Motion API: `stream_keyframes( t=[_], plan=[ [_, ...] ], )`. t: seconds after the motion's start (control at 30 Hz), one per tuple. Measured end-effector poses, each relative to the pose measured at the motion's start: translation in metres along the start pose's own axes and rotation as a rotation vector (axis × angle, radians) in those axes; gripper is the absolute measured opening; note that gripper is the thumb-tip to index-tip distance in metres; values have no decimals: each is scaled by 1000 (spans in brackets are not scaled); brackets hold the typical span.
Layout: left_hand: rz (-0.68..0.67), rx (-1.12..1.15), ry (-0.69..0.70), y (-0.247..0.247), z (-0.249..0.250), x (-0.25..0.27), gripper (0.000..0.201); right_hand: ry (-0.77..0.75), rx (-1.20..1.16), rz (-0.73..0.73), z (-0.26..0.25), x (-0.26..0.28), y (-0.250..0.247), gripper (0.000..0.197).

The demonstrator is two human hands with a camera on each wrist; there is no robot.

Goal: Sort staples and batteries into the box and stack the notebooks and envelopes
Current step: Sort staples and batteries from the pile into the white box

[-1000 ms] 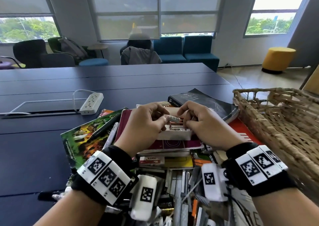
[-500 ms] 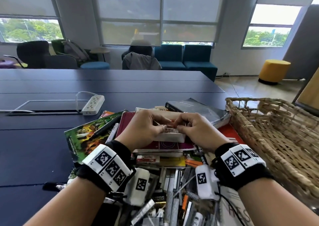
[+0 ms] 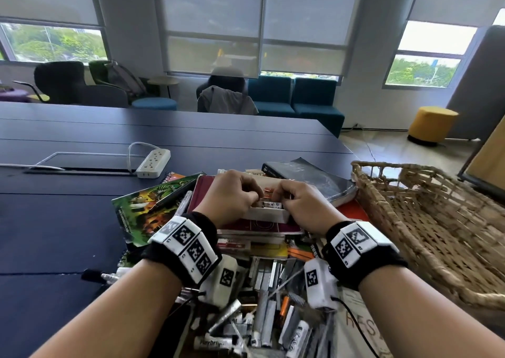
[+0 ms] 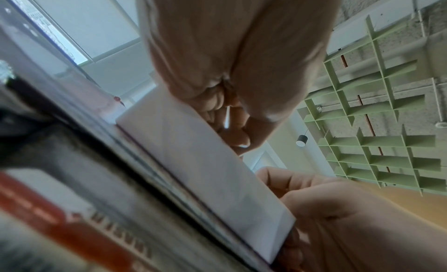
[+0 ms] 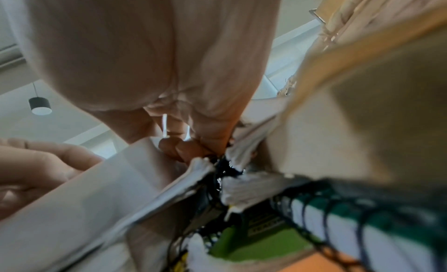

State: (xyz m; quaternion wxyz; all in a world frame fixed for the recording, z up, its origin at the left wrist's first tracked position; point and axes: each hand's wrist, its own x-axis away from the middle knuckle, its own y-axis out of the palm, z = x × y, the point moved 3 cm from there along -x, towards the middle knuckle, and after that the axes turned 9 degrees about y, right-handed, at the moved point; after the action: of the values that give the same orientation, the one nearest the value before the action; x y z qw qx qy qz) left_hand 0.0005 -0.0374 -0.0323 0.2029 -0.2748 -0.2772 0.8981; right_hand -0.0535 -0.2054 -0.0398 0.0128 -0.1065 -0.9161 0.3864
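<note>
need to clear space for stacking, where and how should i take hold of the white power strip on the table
Take the power strip across its two long sides near the middle, coming from above. It lies flat on the table, sockets up, with bare tabletop along both long sides. Its cord leaves the far end, so avoid that end. Both hands are busy at the small white box.

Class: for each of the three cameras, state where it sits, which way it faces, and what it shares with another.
Head: worn high, facing forward-down; both forearms, left hand, right hand at the white box.
Left wrist: low beside the books, facing up along the left hand past the box.
Right wrist: low, facing up along the right hand.
Shared: box, opposite hand.
</note>
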Motion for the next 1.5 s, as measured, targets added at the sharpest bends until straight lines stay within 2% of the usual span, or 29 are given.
stream_keyframes(
  t=[0.17, 0.57, 0.77, 0.87, 1.17, 1.3, 1.4, 1.5],
  plan=[
    [2, -17, -10, 1, 1, -2, 20, -30, 30, 17, -1, 2, 0, 27],
    [-21, -49, 6, 3, 2, -2, 15, -8, -66, -16, 0, 5, 2, 31],
    [-31, -49, 52, 4, -4, -3, 8, -85, -74, -2, 9, -2, 9, 47],
    [-24, -15, 74, 4, -3, -1, 7, -96, -75, -30, 10, 0, 7, 49],
    [12, 100, 81, 3, -7, 6, 12, -163, -101, -57, 8, 10, -1, 24],
    [53, 227, 40, 0, -13, 5, 13, -148, -166, 8, 6, 16, -8, 23],
    [103, 353, 64, -5, -13, 3, 14, -155, -254, 109, 1, 24, -22, 20],
    [139, 340, 142, -11, -6, 5, 15, -196, -280, 56, -9, 33, -28, 12]
  ],
)
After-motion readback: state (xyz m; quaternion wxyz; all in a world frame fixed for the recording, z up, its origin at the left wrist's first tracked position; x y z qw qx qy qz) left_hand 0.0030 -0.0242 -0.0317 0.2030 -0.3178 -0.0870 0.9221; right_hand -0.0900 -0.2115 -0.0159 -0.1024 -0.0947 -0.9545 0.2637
